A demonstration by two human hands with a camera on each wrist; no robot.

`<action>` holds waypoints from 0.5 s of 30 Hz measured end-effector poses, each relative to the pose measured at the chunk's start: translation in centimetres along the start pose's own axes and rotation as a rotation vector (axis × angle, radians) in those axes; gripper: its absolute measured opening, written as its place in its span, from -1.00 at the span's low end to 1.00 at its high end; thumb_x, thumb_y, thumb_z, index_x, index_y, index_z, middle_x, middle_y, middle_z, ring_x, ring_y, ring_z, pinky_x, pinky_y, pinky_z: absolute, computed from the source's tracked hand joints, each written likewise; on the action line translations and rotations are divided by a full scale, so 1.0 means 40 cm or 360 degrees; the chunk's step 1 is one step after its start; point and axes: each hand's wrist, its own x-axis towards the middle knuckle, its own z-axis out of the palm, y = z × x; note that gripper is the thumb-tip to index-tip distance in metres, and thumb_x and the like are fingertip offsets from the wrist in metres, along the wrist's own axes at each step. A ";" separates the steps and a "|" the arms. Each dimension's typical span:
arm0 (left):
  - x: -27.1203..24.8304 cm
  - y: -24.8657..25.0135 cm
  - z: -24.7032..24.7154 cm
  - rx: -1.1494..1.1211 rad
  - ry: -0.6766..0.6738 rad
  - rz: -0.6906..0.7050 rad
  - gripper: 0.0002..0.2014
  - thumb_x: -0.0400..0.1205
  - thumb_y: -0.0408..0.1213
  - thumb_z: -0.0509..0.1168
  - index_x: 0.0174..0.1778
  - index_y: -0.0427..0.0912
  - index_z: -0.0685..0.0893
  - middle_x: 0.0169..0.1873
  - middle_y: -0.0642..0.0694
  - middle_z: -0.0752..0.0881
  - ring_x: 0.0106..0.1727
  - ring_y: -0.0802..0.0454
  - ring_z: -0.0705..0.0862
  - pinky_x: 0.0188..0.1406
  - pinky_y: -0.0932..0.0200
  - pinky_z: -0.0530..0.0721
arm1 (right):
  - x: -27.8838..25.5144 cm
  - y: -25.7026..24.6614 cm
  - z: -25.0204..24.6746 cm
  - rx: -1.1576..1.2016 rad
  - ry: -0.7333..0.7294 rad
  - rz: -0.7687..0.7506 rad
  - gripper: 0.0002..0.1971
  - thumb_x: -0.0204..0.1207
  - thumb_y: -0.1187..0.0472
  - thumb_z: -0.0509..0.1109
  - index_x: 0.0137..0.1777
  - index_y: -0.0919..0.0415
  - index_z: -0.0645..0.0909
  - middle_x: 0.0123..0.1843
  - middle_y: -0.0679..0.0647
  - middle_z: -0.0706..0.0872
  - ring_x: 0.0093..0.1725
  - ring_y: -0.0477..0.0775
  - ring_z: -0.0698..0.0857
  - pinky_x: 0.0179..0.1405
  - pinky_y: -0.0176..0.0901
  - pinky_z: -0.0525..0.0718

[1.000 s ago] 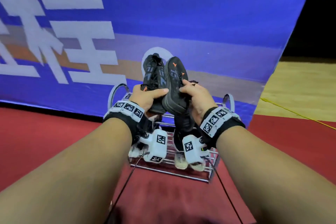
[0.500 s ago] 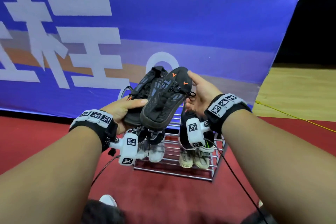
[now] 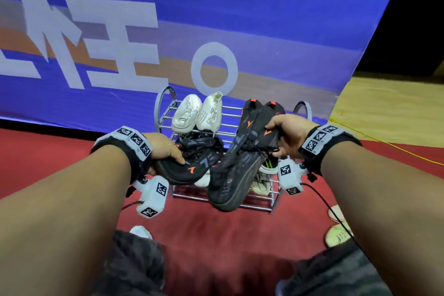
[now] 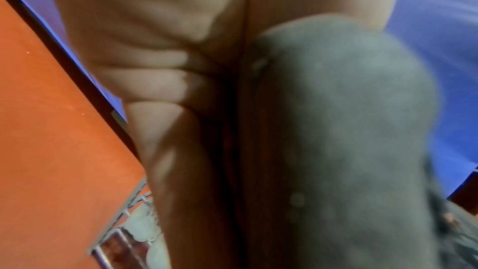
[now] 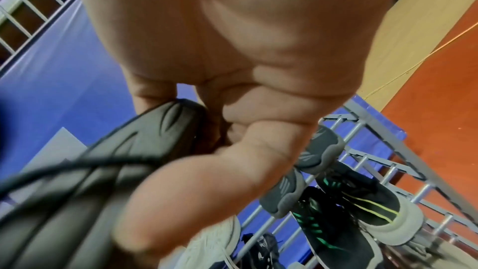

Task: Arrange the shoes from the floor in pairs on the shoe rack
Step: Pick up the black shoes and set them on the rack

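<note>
My left hand (image 3: 165, 151) grips one black shoe with orange marks (image 3: 189, 166) by its side, low in front of the metal shoe rack (image 3: 270, 202). In the left wrist view my curled fingers (image 4: 160, 89) press against that shoe (image 4: 336, 130). My right hand (image 3: 286, 134) holds the matching black shoe (image 3: 233, 175) by its heel end, toe hanging down over the rack's front. In the right wrist view the fingers (image 5: 232, 161) wrap its black sole (image 5: 103, 171). A white pair (image 3: 197, 113) sits on the top tier.
Dark shoes with orange heel tabs (image 3: 251, 102) show at the top tier's right. Green-and-black shoes (image 5: 349, 201) and a beige shoe (image 3: 260, 185) sit on lower tiers. Pale shoes (image 3: 336, 235) lie on the red floor (image 3: 216, 235) at the right. A blue banner (image 3: 264, 19) hangs behind the rack.
Both hands have come down from in front of the banner to rack height and moved apart. The two black shoes have tipped from upright to lying, toes toward me.
</note>
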 end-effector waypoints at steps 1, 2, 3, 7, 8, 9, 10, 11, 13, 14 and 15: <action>0.010 -0.016 -0.003 0.0080 -0.0009 -0.0023 -0.20 0.02 -0.25 0.67 0.22 -0.47 0.74 0.07 -0.52 0.81 0.04 -0.41 0.82 0.25 -0.45 0.73 | -0.004 0.009 0.001 -0.0085 -0.0010 0.0051 -0.77 0.56 0.21 0.22 0.10 0.20 0.66 -0.11 0.18 0.80 -0.34 0.13 0.79 -0.52 -0.13 0.75; 0.013 -0.027 -0.003 0.0164 -0.0005 -0.0041 -0.22 0.05 -0.24 0.67 0.21 -0.46 0.76 0.01 -0.50 0.83 -0.01 -0.40 0.81 0.14 -0.35 0.79 | -0.006 0.018 0.006 -0.0170 -0.0022 0.0099 -0.73 0.54 0.22 0.22 0.16 0.23 0.65 -0.08 0.21 0.79 -0.36 0.14 0.77 -0.57 -0.13 0.75; 0.010 -0.036 -0.002 0.0239 0.0005 -0.0061 -0.29 0.12 -0.25 0.65 0.20 -0.46 0.77 -0.07 -0.46 0.83 -0.09 -0.37 0.79 -0.05 -0.19 0.81 | -0.006 0.028 0.011 -0.0254 -0.0024 0.0136 -0.68 0.51 0.23 0.22 0.21 0.25 0.63 -0.03 0.24 0.78 -0.34 0.17 0.75 -0.55 -0.11 0.77; 0.008 -0.079 0.018 0.0414 0.0032 -0.0157 -0.55 0.30 -0.31 0.61 0.05 -0.49 0.81 -0.21 -0.39 0.82 -0.16 -0.31 0.76 -0.04 -0.14 0.74 | 0.001 0.088 0.055 -0.0543 -0.0077 0.0249 -0.66 0.50 0.36 0.23 0.25 0.30 0.63 0.12 0.36 0.79 0.02 0.36 0.81 -0.04 0.20 0.87; 0.014 -0.092 0.028 0.0417 0.0071 -0.0183 -0.65 0.40 -0.33 0.59 0.02 -0.48 0.80 -0.19 -0.41 0.83 -0.15 -0.32 0.76 -0.02 -0.15 0.76 | 0.008 0.107 0.065 -0.0592 -0.0084 0.0266 -0.64 0.51 0.42 0.23 0.27 0.32 0.64 0.17 0.39 0.81 0.13 0.40 0.82 0.10 0.30 0.83; 0.021 -0.105 0.036 0.0453 0.0098 -0.0189 -0.72 0.48 -0.32 0.58 0.00 -0.45 0.79 -0.15 -0.40 0.83 -0.13 -0.31 0.76 -0.05 -0.11 0.77 | 0.013 0.126 0.075 -0.0635 -0.0093 0.0271 -0.61 0.50 0.47 0.24 0.32 0.38 0.63 0.23 0.44 0.80 0.19 0.43 0.81 0.14 0.36 0.80; 0.033 -0.120 0.043 0.0523 0.0132 -0.0178 -0.75 0.53 -0.29 0.56 -0.01 -0.41 0.79 -0.11 -0.37 0.83 -0.09 -0.29 0.78 -0.10 -0.01 0.76 | 0.023 0.141 0.086 -0.0689 -0.0074 0.0278 -0.58 0.49 0.50 0.25 0.36 0.43 0.62 0.26 0.47 0.78 0.17 0.46 0.80 0.09 0.36 0.81; 0.049 -0.135 0.049 0.0610 0.0159 -0.0161 -0.74 0.57 -0.24 0.55 0.02 -0.38 0.80 -0.05 -0.33 0.83 -0.03 -0.27 0.80 -0.12 0.04 0.75 | 0.037 0.155 0.095 -0.0739 -0.0048 0.0279 -0.57 0.48 0.50 0.29 0.37 0.45 0.61 0.25 0.49 0.77 0.12 0.46 0.80 -0.02 0.32 0.83; 0.070 -0.154 0.065 0.0722 0.0210 -0.0164 -0.66 0.60 -0.19 0.52 0.16 -0.38 0.81 0.12 -0.30 0.83 0.12 -0.24 0.82 0.02 0.05 0.74 | 0.073 0.181 0.111 -0.0891 -0.0002 0.0282 -0.60 0.46 0.39 0.44 0.32 0.38 0.67 0.20 0.46 0.80 0.07 0.44 0.82 -0.06 0.36 0.84; 0.090 -0.167 0.071 0.0768 0.0201 -0.0174 -0.64 0.61 -0.17 0.50 0.21 -0.36 0.81 0.18 -0.27 0.82 0.12 -0.20 0.80 0.05 0.08 0.71 | 0.098 0.197 0.116 -0.0963 0.0028 0.0295 -0.60 0.43 0.28 0.53 0.27 0.35 0.71 0.17 0.41 0.83 0.08 0.43 0.84 0.02 0.44 0.82; 0.108 -0.179 0.075 0.0808 0.0200 -0.0187 -0.64 0.62 -0.15 0.47 0.24 -0.32 0.80 0.20 -0.23 0.81 0.08 -0.15 0.76 0.04 0.13 0.66 | 0.134 0.218 0.115 -0.1015 0.0068 0.0294 -0.60 0.42 0.16 0.58 0.23 0.32 0.74 0.15 0.34 0.85 0.09 0.42 0.85 0.10 0.45 0.81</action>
